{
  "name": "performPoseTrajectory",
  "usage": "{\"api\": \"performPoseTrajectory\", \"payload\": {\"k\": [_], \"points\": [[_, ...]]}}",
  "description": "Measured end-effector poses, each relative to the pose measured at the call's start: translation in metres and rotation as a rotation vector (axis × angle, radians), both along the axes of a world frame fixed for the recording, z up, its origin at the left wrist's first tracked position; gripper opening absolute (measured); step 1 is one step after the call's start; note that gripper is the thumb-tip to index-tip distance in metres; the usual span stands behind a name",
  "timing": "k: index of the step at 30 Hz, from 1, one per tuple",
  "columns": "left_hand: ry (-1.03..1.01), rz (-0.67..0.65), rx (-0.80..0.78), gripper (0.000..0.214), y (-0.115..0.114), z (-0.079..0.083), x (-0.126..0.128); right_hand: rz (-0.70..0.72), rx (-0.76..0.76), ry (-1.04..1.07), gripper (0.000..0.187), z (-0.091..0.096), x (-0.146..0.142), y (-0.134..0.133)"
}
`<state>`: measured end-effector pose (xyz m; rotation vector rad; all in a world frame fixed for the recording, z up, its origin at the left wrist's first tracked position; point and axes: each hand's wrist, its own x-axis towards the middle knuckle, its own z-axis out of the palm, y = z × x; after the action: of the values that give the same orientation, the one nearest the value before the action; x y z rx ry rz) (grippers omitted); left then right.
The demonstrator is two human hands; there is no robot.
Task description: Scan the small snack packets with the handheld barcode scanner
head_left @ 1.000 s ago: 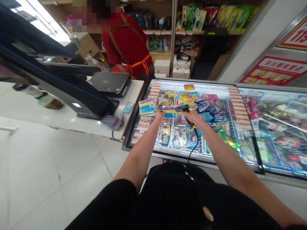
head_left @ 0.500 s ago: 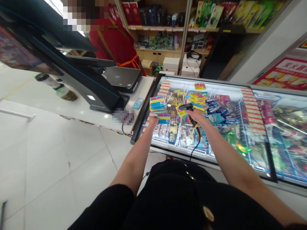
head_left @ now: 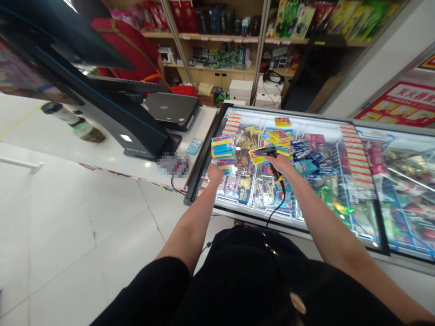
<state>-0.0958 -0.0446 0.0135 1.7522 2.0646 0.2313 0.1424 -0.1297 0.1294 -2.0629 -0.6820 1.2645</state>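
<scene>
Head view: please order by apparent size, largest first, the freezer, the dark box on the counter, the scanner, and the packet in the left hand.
1. Freezer, by far
2. Dark box
3. Scanner and packet, unranked: the right hand covers part of one, the left hand part of the other.

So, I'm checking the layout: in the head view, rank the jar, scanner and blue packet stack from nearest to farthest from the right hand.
1. Scanner: gripped in the right hand.
2. Blue packet stack: off to its left.
3. Jar: farther left, on the white counter.
</scene>
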Motion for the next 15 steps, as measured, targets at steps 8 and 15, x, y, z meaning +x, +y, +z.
{"api": "performPoseTrajectory", "payload": {"k": [8,15], "points": [[-0.188,-0.255,0.065,0.018,0.0,-0.001,0.07,-0.031,0.013,-0.003,0.023,0.003,0.028,-0.009],[-0.22,-0.301,-0.101,0.036,0.021,0.0,0.134,-0.019,-0.008,-0.035,0.028,-0.008,0.063,-0.015]]}}
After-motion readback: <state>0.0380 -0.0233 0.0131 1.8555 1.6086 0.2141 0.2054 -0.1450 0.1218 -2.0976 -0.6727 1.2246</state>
